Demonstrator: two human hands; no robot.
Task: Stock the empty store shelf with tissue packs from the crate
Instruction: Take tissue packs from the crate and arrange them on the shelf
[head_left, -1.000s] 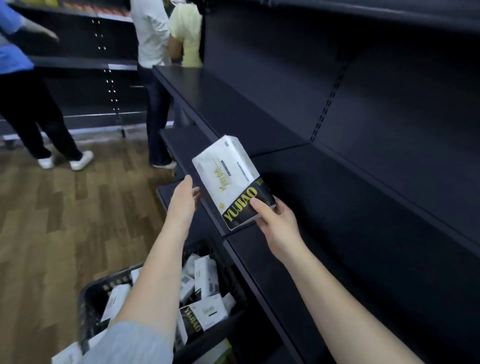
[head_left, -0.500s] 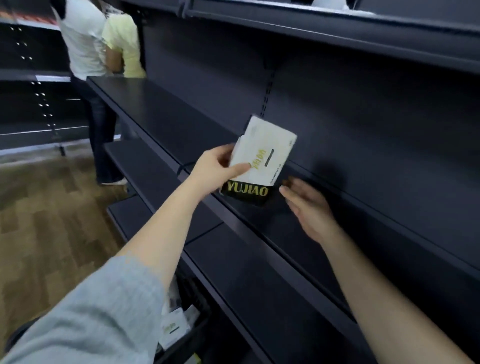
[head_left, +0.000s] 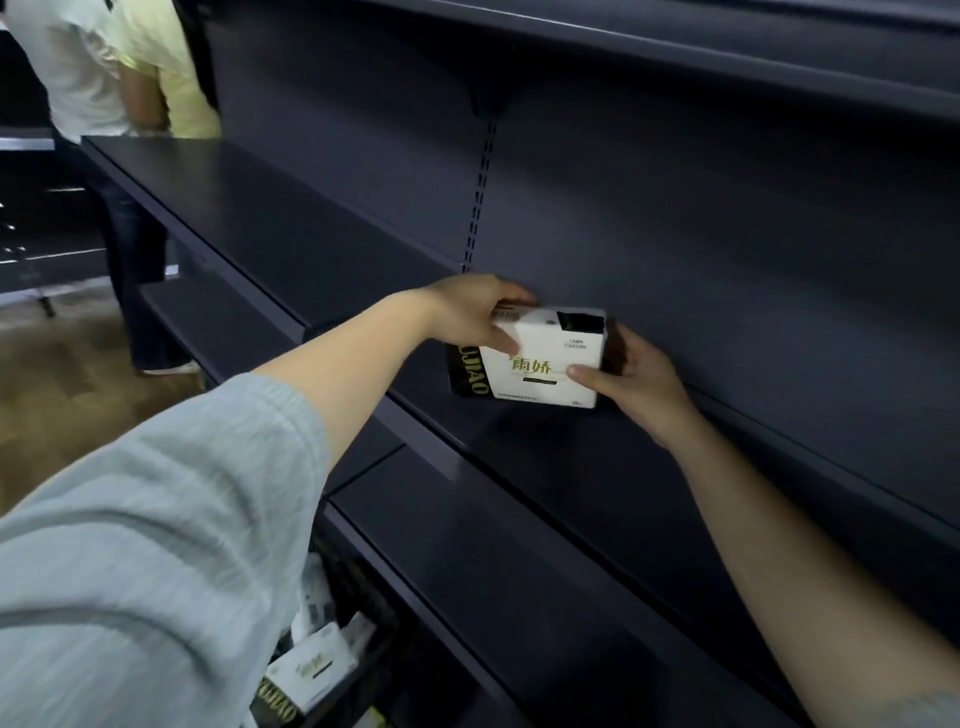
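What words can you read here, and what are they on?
"雨娇": gold, on the white face of the held tissue pack.
"UJIAO": gold, on that pack's black end, partly covered by the left hand.
"JIAO": on a pack in the crate.
Small print on both: too blurred.

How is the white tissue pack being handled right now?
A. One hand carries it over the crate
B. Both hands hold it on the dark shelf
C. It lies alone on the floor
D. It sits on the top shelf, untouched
B: the left hand grips the tissue pack at its upper left and the right hand holds its right side, on the dark shelf.
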